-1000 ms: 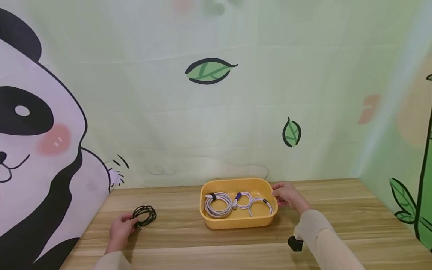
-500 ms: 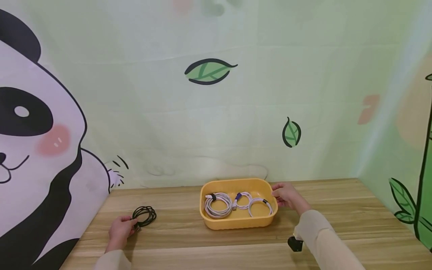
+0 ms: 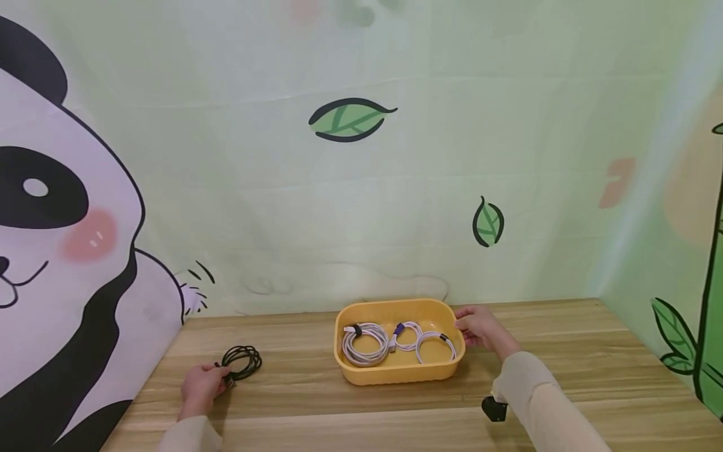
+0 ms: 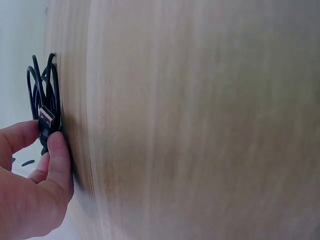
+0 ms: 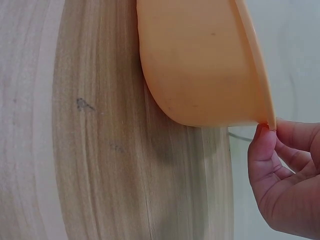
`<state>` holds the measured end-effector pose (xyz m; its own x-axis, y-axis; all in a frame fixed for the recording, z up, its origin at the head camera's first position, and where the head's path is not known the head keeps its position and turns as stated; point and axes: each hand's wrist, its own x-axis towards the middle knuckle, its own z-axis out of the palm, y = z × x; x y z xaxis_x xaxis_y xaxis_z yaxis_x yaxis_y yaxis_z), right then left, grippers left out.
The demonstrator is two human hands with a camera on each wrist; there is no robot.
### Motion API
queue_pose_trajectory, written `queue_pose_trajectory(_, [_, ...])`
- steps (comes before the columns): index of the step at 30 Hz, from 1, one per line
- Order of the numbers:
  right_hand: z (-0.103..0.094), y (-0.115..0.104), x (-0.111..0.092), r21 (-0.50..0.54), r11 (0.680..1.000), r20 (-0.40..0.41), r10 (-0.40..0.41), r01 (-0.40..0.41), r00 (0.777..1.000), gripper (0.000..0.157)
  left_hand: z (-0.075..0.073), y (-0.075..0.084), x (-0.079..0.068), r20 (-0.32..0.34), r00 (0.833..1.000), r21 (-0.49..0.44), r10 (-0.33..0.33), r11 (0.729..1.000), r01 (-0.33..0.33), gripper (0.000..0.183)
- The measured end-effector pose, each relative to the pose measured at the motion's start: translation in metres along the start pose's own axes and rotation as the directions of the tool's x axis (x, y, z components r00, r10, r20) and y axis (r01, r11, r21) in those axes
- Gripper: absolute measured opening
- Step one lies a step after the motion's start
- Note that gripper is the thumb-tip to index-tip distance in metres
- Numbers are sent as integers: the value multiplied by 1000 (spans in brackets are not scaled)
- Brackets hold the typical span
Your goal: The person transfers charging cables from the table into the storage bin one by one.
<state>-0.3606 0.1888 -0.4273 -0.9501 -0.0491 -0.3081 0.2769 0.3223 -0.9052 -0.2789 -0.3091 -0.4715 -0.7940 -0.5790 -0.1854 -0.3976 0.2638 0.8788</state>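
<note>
A coiled black USB cable (image 3: 248,363) is at the left of the wooden table. My left hand (image 3: 201,384) pinches it near its plug; in the left wrist view the metal USB plug (image 4: 46,117) shows between thumb and fingers. To the right stands a yellow plastic basket (image 3: 395,375). Thumb and fingers of my right hand (image 3: 480,328) pinch the basket's right rim, seen close in the right wrist view at the rim (image 5: 270,107). Inside the basket lie a thick white coiled cable (image 3: 366,358) with a black tie and two thinner white coils, one with a purple connector (image 3: 399,328).
The wooden table (image 3: 305,414) ends at a pale green backdrop (image 3: 282,188) printed with a panda and leaves. Below the right sleeve a small black object (image 3: 494,408) shows, partly overlapped by the sleeve.
</note>
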Motion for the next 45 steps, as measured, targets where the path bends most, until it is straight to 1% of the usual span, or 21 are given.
queue_pose_trajectory(6, [0, 0, -1, 2, 1000, -1, 0, 0, 1000, 29, 0, 4, -4, -16, 1000, 61, 2, 998, -1, 36])
queue_pose_trajectory(11, [0, 1, -1, -2, 1000, 0, 0, 0, 1000, 30, 0, 7, -7, -22, 1000, 84, 8, 996, -6, 37])
queue_pose_trajectory(18, [1, 2, 2, -5, 1000, -9, 15, -15, 1000, 28, 0, 6, -4, -33, 999, 107, -4, 994, 8, 34])
queue_pose_trajectory(21, [1, 1, 2, -5, 1000, -10, 18, -18, 1000, 28, 0, 4, -3, -25, 1000, 77, -8, 997, 10, 34])
queue_pose_trajectory(24, [1, 1, 2, 0, 1000, -6, 17, -17, 1000, 28, 0, 2, -1, -9, 1000, 27, -3, 1000, 4, 35])
queue_pose_trajectory(26, [1, 1, 2, 2, 1000, -3, 15, -15, 1000, 28, -1, 1, 0, 11, 1000, -1, -2, 1000, 2, 36])
queue_pose_trajectory(30, [0, 2, 2, 7, 1000, 2, 5, -5, 1000, 28, -2, 1, 1, 59, 998, -18, -14, 1000, 16, 37])
queue_pose_trajectory(34, [0, 1, 1, 10, 1000, 4, -2, 2, 1000, 28, -5, 1, 3, 123, 992, -55, 2, 998, 5, 40])
queue_pose_trajectory(38, [0, 0, 0, 0, 1000, 2, 1, -1, 1000, 28, -7, 2, 3, 169, 985, -106, 28, 994, -10, 38])
queue_pose_trajectory(45, [0, 1, 0, -5, 1000, 5, 2, -2, 1000, 30, -9, 7, -2, 207, 978, -164, 38, 986, -4, 34])
